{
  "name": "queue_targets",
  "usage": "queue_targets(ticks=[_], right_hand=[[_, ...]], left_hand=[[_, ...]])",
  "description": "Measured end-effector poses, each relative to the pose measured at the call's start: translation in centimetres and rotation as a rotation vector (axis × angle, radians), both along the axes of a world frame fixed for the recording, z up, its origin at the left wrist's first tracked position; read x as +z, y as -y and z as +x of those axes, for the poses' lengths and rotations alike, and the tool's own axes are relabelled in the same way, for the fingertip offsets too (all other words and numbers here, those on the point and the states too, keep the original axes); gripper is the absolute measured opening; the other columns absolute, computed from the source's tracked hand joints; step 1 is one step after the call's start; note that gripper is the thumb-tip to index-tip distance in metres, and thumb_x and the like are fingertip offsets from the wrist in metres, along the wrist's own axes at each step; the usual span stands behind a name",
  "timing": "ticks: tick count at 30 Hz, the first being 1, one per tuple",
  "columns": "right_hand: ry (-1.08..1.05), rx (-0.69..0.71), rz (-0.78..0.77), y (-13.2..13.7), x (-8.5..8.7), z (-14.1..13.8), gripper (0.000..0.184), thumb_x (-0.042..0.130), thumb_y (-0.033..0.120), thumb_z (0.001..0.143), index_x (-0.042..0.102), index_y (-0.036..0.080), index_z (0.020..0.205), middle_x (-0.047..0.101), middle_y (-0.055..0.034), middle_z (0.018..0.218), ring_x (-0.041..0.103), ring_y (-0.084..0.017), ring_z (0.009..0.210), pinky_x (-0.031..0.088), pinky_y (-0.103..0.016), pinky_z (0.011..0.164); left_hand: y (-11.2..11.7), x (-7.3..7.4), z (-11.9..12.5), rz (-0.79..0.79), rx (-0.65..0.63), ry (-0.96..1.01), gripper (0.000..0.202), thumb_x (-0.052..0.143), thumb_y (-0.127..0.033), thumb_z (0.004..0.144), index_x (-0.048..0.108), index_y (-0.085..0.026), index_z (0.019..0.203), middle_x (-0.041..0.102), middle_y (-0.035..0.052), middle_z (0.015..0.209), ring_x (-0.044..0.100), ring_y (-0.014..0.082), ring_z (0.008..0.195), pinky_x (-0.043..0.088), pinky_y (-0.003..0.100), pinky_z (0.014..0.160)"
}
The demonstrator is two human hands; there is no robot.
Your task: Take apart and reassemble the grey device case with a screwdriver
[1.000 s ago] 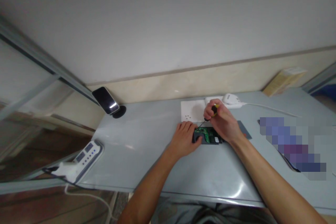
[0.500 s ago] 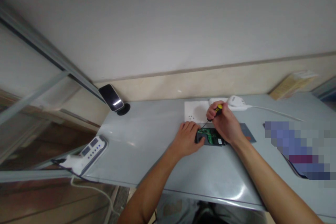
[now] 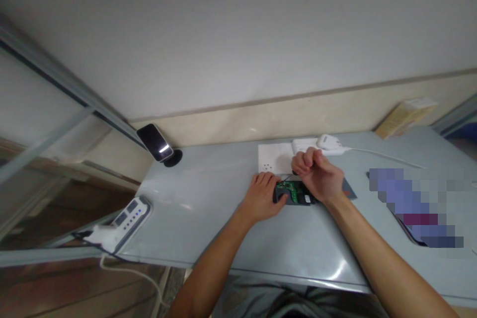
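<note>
My left hand [image 3: 261, 199] is closed on the left end of a small black device [image 3: 303, 199] with an exposed green circuit board, its thumb lying across the near side. A screwdriver [image 3: 294, 173] is wrapped in the fingers of my right hand [image 3: 321, 179]. Its thin shaft slants down to the left, toward the board's far left corner. Whether the tip touches the board I cannot tell. The palm hides most of the handle, and the right hand covers the device's right end. Behind the device lies a white sheet [image 3: 276, 154] bearing several small dark specks.
A white power strip [image 3: 309, 145] with a plugged-in adapter [image 3: 328, 142] stands behind my right hand. Phone on a stand [image 3: 155, 143] at back left; white multi-port charger [image 3: 128, 223] at left edge. A yellowish box [image 3: 404, 118] leans back right, a blurred-out flat device [image 3: 413, 213] right.
My right hand has rolled on the screwdriver, so its palm now faces me more and the yellow handle end is hidden. My left hand keeps its hold. The whole view has shifted slightly.
</note>
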State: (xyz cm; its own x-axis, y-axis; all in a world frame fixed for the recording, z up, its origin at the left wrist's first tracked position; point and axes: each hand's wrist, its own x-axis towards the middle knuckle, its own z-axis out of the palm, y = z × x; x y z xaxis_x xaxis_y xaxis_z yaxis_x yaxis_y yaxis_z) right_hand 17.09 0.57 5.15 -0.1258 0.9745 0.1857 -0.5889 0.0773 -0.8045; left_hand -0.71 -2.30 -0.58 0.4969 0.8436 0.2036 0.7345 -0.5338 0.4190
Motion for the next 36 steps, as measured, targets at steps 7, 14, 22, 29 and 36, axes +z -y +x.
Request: queue_targets(ticks=[7, 14, 22, 29, 36], right_hand=[[-0.036, -0.04, -0.004, -0.3, -0.1, 0.3, 0.044, 0.07, 0.055, 0.083, 0.052, 0.023, 0.059, 0.032, 0.0017, 0.056, 0.032, -0.015, 0.053, 0.03, -0.032, 0.052], [-0.088, -0.053, -0.013, -0.3, 0.4, 0.6, 0.047, 0.067, 0.055, 0.085, 0.045, 0.023, 0.059, 0.025, 0.0028, 0.057, 0.027, -0.014, 0.051, 0.03, -0.032, 0.05], [-0.178, -0.043, -0.058, -0.6, 0.3, 1.1, 0.048, 0.063, 0.053, 0.089, 0.038, 0.022, 0.061, 0.018, 0.004, 0.059, 0.02, -0.014, 0.051, 0.028, -0.031, 0.051], [-0.297, -0.108, -0.092, -1.6, 0.0, 3.0, 0.042, 0.065, 0.049, 0.088, 0.043, 0.023, 0.064, 0.021, 0.0041, 0.061, 0.026, -0.014, 0.051, 0.035, -0.03, 0.051], [-0.501, -0.169, -0.129, -2.6, -0.9, 5.9, 0.035, 0.068, 0.037, 0.088, 0.046, 0.021, 0.066, 0.029, 0.0041, 0.061, 0.034, -0.011, 0.053, 0.041, -0.026, 0.052]], left_hand=[[0.2, 0.5, -0.1, -0.002, -0.016, 0.006, 0.041, 0.067, -0.046, 0.088, 0.055, -0.019, 0.117, 0.063, 0.0104, 0.115, 0.056, 0.0293, 0.112, 0.044, 0.046, 0.1], [-0.1, -0.1, -0.3, 0.009, 0.023, 0.093, 0.028, 0.056, -0.036, 0.097, 0.055, -0.02, 0.12, 0.063, 0.0096, 0.116, 0.056, 0.026, 0.113, 0.046, 0.045, 0.102], [-0.5, -0.6, -0.3, 0.101, 0.079, 0.221, 0.013, 0.054, -0.026, 0.098, 0.067, -0.023, 0.1, 0.062, 0.0065, 0.102, 0.057, 0.0214, 0.105, 0.05, 0.04, 0.098], [-0.7, -0.4, -0.8, 0.159, 0.071, 0.272, 0.016, 0.054, -0.026, 0.099, 0.07, -0.022, 0.101, 0.063, 0.0066, 0.098, 0.059, 0.02, 0.098, 0.053, 0.037, 0.092], [-1.9, -0.1, -1.7, 0.25, 0.096, 0.197, 0.018, 0.056, -0.028, 0.1, 0.072, -0.022, 0.103, 0.063, 0.0078, 0.102, 0.058, 0.0203, 0.1, 0.051, 0.037, 0.093]])
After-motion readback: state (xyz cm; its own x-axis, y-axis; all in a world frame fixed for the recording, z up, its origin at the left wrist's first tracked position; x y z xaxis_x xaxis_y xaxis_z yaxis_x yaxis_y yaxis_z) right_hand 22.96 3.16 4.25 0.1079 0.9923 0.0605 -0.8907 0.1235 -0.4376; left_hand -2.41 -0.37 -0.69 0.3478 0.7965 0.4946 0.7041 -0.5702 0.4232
